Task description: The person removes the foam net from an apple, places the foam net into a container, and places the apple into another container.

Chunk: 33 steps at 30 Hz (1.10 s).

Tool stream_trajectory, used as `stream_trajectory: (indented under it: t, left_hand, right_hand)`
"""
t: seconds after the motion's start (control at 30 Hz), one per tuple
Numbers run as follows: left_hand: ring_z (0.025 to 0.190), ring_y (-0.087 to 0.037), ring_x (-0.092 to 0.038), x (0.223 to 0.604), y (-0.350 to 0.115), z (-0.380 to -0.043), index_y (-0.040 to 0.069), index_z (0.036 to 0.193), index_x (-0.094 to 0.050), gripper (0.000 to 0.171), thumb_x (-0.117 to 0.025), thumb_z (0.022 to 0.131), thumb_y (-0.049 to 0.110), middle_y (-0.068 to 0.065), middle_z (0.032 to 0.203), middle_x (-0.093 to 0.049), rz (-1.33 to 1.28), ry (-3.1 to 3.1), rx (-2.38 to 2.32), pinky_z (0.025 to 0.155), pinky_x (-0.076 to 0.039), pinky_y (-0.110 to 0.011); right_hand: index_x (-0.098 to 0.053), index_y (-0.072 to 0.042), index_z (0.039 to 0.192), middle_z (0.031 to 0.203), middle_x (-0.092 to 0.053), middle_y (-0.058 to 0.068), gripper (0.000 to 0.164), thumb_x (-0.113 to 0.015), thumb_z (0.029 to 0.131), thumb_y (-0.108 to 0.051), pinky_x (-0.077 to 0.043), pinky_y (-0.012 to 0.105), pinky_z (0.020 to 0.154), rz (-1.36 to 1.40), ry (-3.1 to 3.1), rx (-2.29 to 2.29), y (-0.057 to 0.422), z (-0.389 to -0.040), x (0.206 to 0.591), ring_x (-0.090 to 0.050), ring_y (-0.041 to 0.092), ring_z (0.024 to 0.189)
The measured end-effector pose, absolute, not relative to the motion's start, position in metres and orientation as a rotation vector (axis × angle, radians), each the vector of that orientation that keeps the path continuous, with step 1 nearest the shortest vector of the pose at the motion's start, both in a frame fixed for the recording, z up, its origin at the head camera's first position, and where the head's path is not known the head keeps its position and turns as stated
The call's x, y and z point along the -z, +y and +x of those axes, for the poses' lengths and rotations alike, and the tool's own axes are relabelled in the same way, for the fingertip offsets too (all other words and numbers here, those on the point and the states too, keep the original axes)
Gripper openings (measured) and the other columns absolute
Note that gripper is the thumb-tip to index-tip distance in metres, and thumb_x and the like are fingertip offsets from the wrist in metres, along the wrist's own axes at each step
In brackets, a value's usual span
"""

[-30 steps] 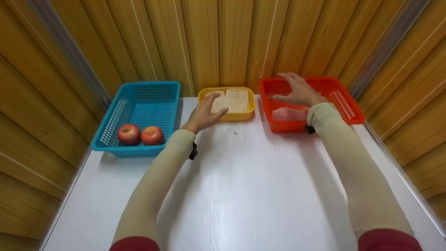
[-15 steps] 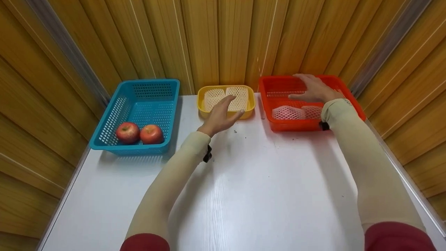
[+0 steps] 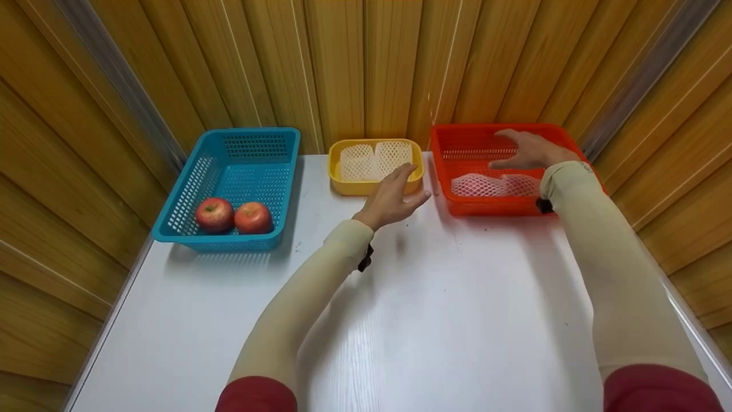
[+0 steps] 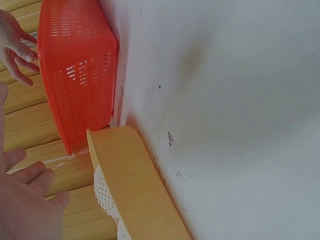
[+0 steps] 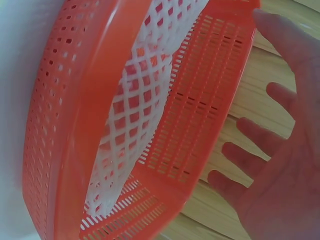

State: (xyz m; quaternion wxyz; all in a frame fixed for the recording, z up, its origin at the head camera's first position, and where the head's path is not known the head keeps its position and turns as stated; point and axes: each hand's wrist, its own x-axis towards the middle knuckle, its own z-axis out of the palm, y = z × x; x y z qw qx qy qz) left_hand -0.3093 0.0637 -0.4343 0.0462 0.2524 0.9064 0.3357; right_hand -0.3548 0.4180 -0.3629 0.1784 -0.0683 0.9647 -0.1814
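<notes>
On the bench (image 3: pixel 452 332), from left to right: in the blue basket (image 3: pixel 257 177), two red apples (image 3: pixel 214 216) side by side at the near end; in the yellow tray (image 3: pixel 354 189), flat white foam nets (image 3: pixel 357 162); in the red basket (image 3: pixel 497 207), along the near wall, two net-wrapped pieces (image 3: pixel 476 186), rounded, reddish behind white diamond mesh. Over the yellow tray's near right edge, left hand (image 3: pixel 390 200), fingers apart; over the red basket, right hand (image 3: pixel 530 151), fingers likewise apart.
</notes>
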Motion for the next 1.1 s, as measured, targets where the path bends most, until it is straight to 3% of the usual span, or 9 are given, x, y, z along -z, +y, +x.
stream_trajectory:
  t: [0.33, 0.6, 0.77, 0.93, 1.1]
  left_hand:
    - [0.154, -0.019, -0.026, 0.436, 0.091, -0.304, 0.027, 0.163, -0.028, 0.080, -0.055, 0.097, 0.064, 0.001, 0.169, -0.025, 0.752, 2.761, -0.996, 0.122, -0.029, -0.044]
    - [0.153, -0.019, -0.028, 0.440, 0.108, -0.300, 0.017, 0.161, -0.033, 0.077, -0.055, 0.100, 0.059, 0.001, 0.170, -0.024, 0.800, 2.763, -1.000, 0.122, -0.029, -0.042]
    - [0.153, -0.018, -0.028, 0.443, 0.119, -0.298, 0.018, 0.161, -0.032, 0.076, -0.057, 0.100, 0.057, 0.002, 0.170, -0.023, 0.752, 2.731, -1.059, 0.122, -0.030, -0.040]
    - [0.152, -0.018, -0.031, 0.445, 0.129, -0.297, 0.020, 0.160, -0.034, 0.074, -0.058, 0.100, 0.054, 0.003, 0.169, -0.025, 0.660, 2.731, -1.084, 0.120, -0.033, -0.041]
    - [0.152, -0.020, -0.032, 0.448, 0.136, -0.297, 0.015, 0.160, -0.035, 0.072, -0.056, 0.102, 0.052, 0.000, 0.168, -0.029, 0.698, 2.805, -1.002, 0.120, -0.033, -0.037]
  right_hand:
    - [-0.015, -0.018, 0.165, 0.167, -0.012, 0.026, 0.109, -0.070, 0.086, -0.068, -0.023, 0.081, 0.106, -0.084, 2.593, 0.462, 0.433, -0.351, 0.363, -0.015, 0.057, 0.146]
    - [-0.020, -0.012, 0.164, 0.166, -0.011, 0.029, 0.097, -0.065, 0.093, -0.060, -0.018, 0.083, 0.106, -0.095, 2.554, 0.424, 0.435, -0.342, 0.362, -0.011, 0.058, 0.146]
    - [-0.022, -0.009, 0.163, 0.164, -0.011, 0.033, 0.096, -0.062, 0.094, -0.062, -0.019, 0.084, 0.104, -0.093, 2.543, 0.365, 0.439, -0.339, 0.363, -0.010, 0.061, 0.144]
    - [-0.027, -0.013, 0.162, 0.163, -0.012, 0.034, 0.093, -0.066, 0.093, -0.061, -0.021, 0.084, 0.103, -0.076, 2.515, 0.359, 0.444, -0.339, 0.367, -0.010, 0.063, 0.143]
    - [-0.027, -0.011, 0.161, 0.162, -0.016, 0.034, 0.091, -0.070, 0.093, -0.055, -0.023, 0.081, 0.105, -0.080, 2.479, 0.414, 0.445, -0.341, 0.371, -0.014, 0.061, 0.143]
